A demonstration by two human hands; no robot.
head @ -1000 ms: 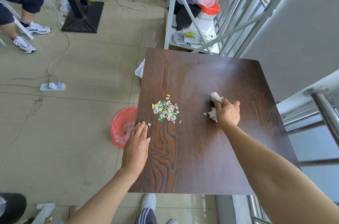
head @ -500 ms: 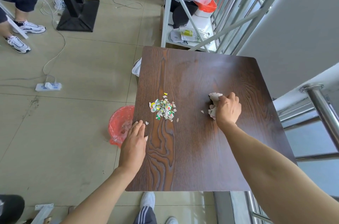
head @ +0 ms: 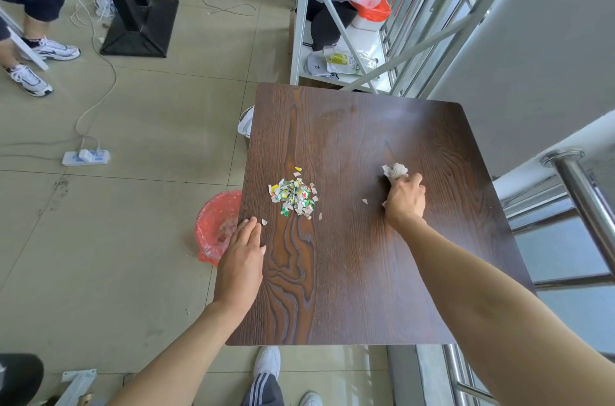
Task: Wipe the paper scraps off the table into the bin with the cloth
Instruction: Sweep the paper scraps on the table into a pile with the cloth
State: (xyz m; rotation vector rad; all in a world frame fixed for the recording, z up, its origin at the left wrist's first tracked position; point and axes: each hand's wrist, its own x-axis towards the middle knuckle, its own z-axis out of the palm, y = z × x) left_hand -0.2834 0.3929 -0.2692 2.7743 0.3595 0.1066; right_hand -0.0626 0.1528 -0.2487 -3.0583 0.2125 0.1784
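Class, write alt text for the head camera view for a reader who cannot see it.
A person's right hand grips a crumpled cloth on a dark wooden table, to the right of a pile of coloured paper scraps. The left hand rests flat on the table's left edge, above a red-lined bin on the floor.

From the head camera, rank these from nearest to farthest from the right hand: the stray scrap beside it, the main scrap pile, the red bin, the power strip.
From the right hand:
1. Stray scrap, just to its left on the table.
2. Scrap pile, mid-table, farther left.
3. Red bin, on the floor past the table's left edge.
4. Power strip, far left on the floor.
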